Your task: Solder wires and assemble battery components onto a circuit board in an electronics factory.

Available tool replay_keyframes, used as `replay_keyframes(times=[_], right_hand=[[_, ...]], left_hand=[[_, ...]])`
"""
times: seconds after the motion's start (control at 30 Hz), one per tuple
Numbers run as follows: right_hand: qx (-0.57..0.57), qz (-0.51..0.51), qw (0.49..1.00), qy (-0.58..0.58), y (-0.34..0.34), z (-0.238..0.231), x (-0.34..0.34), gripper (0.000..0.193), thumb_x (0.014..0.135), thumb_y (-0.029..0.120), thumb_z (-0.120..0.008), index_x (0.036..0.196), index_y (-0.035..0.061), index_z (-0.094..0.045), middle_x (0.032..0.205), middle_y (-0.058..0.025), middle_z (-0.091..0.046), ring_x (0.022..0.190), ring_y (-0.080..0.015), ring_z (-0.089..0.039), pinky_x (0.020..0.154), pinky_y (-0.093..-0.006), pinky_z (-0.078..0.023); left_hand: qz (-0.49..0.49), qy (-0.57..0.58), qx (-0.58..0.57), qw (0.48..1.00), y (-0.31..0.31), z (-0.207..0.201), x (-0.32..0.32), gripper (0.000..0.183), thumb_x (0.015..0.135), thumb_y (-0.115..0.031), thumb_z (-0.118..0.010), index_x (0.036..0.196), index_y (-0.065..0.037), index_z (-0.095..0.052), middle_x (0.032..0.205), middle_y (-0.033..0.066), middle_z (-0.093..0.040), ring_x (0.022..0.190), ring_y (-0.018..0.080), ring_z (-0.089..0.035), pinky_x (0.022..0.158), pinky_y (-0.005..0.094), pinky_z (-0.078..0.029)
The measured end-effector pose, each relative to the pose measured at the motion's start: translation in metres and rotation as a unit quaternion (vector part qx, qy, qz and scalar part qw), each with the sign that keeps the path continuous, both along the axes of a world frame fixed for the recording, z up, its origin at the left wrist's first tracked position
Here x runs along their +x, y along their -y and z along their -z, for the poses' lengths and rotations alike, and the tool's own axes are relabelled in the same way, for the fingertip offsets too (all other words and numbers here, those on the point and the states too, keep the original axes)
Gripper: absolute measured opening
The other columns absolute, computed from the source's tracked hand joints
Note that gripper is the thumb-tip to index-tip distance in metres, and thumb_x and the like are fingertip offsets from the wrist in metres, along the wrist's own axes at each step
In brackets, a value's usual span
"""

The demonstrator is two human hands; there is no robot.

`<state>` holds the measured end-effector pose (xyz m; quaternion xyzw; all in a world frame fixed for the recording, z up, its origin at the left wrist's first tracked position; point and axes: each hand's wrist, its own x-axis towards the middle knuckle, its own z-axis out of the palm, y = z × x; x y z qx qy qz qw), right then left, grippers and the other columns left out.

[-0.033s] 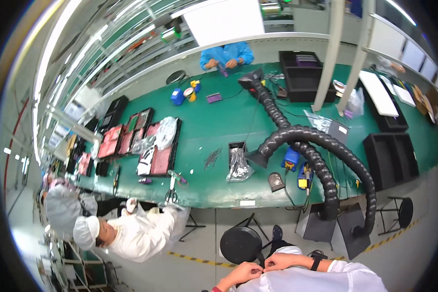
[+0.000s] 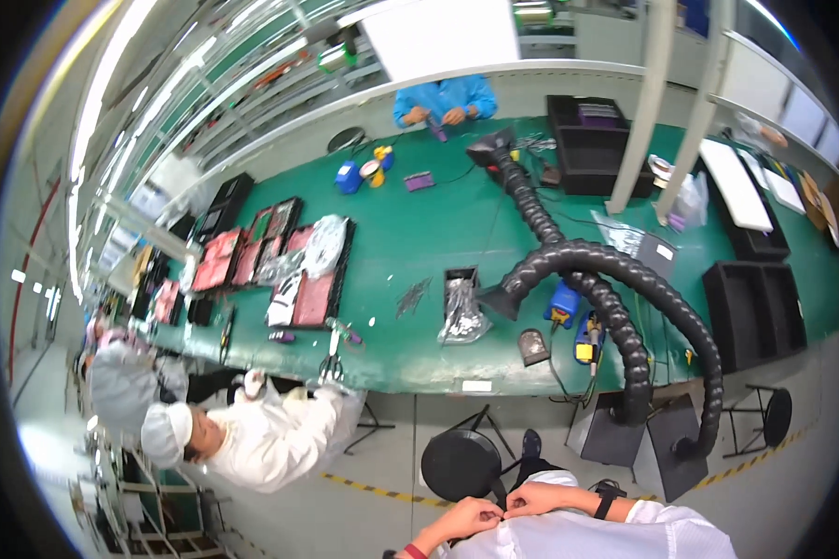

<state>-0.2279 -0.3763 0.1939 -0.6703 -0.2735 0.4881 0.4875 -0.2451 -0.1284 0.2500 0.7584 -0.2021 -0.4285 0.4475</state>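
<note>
Here both hands (image 2: 502, 511) pinch white coat (image 2: 578, 536) front.

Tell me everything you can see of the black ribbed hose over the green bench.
The black ribbed hose looks like flexible corrugated plastic. Two runs rise from the floor at the right of the green bench and arch over it. One ends in a flared black nozzle beside a small black bin of shiny parts; the other snakes to the far edge. No hand touches it.
</note>
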Motion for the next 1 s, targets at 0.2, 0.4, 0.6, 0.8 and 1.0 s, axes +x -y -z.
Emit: replay_keyframes(times=[0.2,0.4,0.6,0.8,1.0], right_hand=[[-0.009,-0.007,0.999,0.030,0.021,-0.003,0.040,0.039,0.091,0.044,-0.075,0.093,0.0050,-0.073,0.076,-0.0073,-0.072,0.068,-0.0200,-0.068,0.063,-0.0337,-0.053],[-0.021,0.051,0.997,0.055,0.025,0.008,0.060,0.035,0.088,0.040,-0.078,0.090,0.0057,-0.072,0.078,-0.0081,-0.072,0.073,-0.0209,-0.071,0.069,-0.0339,-0.056],[-0.022,0.025,0.997,0.070,0.017,0.009,0.052,0.029,0.089,0.034,-0.077,0.091,0.0059,-0.072,0.079,-0.0095,-0.071,0.074,-0.0224,-0.069,0.069,-0.0360,-0.053],[-0.157,0.145,0.976,0.037,0.052,0.082,0.027,0.029,0.093,0.029,-0.068,0.096,0.0004,-0.071,0.089,-0.0176,-0.074,0.083,-0.0306,-0.072,0.075,-0.0411,-0.054],[-0.262,0.188,0.938,0.131,0.130,0.244,-0.064,0.034,0.093,0.022,-0.064,0.116,-0.0017,-0.070,0.099,-0.0285,-0.072,0.094,-0.0350,-0.074,0.082,-0.0445,-0.056]], left_hand=[[-0.058,-0.005,-0.065,0.996,0.016,0.023,0.015,0.020,0.089,-0.011,-0.066,0.105,-0.004,-0.075,0.085,0.0108,-0.073,0.078,0.0221,-0.071,0.074,0.0332,-0.056],[-0.296,-0.003,-0.051,0.954,0.005,0.000,0.036,0.026,0.093,-0.003,-0.064,0.118,-0.003,-0.069,0.101,0.0091,-0.074,0.094,0.0156,-0.071,0.085,0.0303,-0.056],[-0.360,-0.045,-0.073,0.929,-0.006,0.000,0.024,0.022,0.097,-0.003,-0.062,0.119,-0.003,-0.068,0.099,0.0043,-0.073,0.092,0.0102,-0.068,0.084,0.0276,-0.056],[-0.192,-0.049,-0.046,0.979,-0.004,0.029,-0.004,0.027,0.097,-0.016,-0.066,0.120,-0.003,-0.066,0.095,0.0028,-0.070,0.085,0.0095,-0.064,0.080,0.0284,-0.054],[-0.290,0.015,-0.082,0.953,-0.020,0.056,-0.019,0.027,0.093,-0.010,-0.066,0.118,0.000,-0.064,0.095,0.0072,-0.070,0.086,0.0138,-0.067,0.079,0.0301,-0.055]])
